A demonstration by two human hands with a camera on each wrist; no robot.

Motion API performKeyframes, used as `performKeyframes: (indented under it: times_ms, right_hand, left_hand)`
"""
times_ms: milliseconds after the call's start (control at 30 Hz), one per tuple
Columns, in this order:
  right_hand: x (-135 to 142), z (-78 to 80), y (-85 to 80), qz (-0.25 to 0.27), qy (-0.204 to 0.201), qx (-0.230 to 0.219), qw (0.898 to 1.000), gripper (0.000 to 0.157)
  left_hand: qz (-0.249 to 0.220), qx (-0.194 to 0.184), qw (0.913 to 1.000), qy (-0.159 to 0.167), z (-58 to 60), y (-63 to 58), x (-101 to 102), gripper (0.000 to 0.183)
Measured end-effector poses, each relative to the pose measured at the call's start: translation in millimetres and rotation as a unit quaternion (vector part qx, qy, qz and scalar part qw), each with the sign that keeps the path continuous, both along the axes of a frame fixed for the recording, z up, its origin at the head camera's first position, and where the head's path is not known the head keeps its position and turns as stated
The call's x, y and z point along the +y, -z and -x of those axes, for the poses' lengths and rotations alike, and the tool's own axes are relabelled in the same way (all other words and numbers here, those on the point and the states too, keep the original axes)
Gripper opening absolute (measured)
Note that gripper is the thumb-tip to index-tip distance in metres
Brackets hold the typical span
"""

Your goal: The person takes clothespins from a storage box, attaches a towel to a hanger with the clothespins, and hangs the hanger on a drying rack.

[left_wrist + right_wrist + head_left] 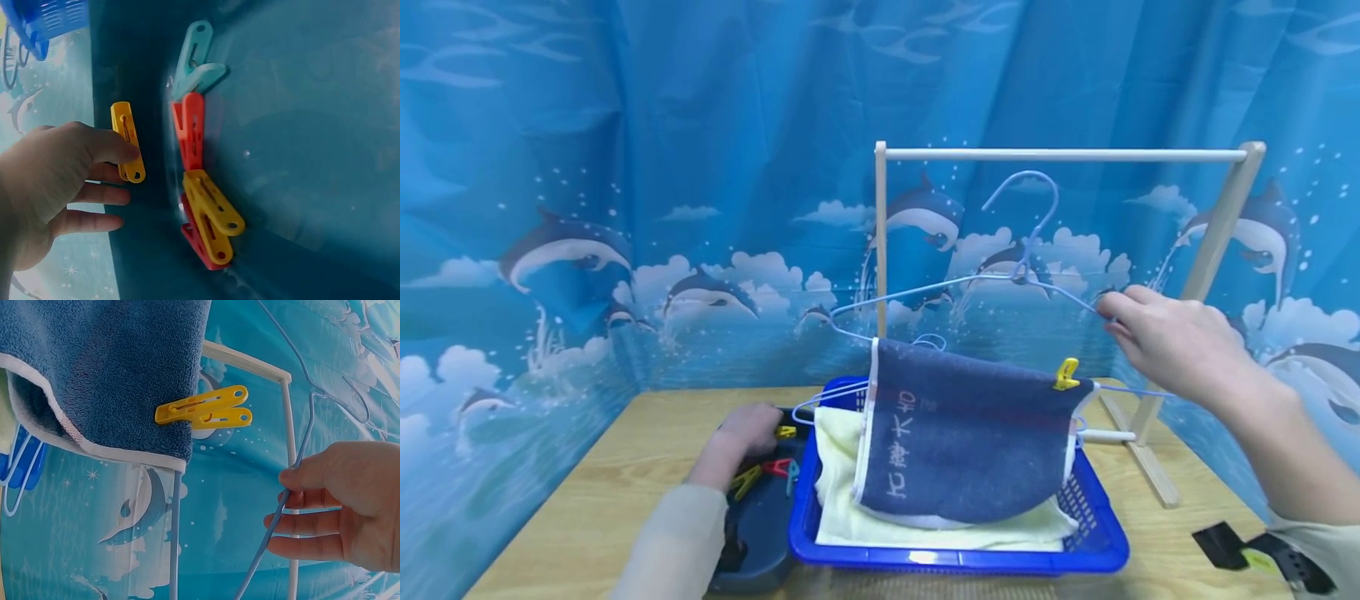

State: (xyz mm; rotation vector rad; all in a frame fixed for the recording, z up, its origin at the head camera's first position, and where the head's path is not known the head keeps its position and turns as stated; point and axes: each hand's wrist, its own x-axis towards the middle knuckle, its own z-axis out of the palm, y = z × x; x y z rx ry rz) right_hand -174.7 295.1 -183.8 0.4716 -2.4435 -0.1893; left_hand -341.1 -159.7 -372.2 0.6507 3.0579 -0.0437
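Note:
My right hand (1180,333) grips the right shoulder of a light-blue wire hanger (925,287), holding it up. Over the hanger's lower bar hangs a dark blue towel (970,433) with white edging. A yellow clothespin (203,407) clamps the towel's right end to the bar. At the left, my left hand (748,429) reaches into a dark tray (760,575). Between thumb and fingers it pinches another yellow clothespin (128,144). Beside it in the tray lie a teal clothespin (195,59), a red clothespin (192,131) and a yellow clothespin (212,215) over a second red one.
Below the towel stands a blue plastic basket (955,560) holding a pale yellow towel (835,467) and more hangers (827,396). Behind it a wooden rack (1067,155) rises from the table (602,467). A dolphin-print curtain (737,167) surrounds the table.

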Motion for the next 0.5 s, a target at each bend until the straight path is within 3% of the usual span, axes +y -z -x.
performKeyframes:
  times_ms: [200, 500]
  right_hand:
    - [0.7, -2.2, -0.8, -0.002, 0.002, -0.001, 1.000, 0.014]
    - [0.1, -1.7, 0.6, -0.005, -0.005, 0.008, 1.000, 0.013]
  left_hand:
    - [-0.013, 0.018, 0.9995, 0.025, -1.6, -5.2, 0.6, 0.011]
    - [-0.049, 0.002, 0.9986, 0.020, -2.1, -14.9, 5.4, 0.011]
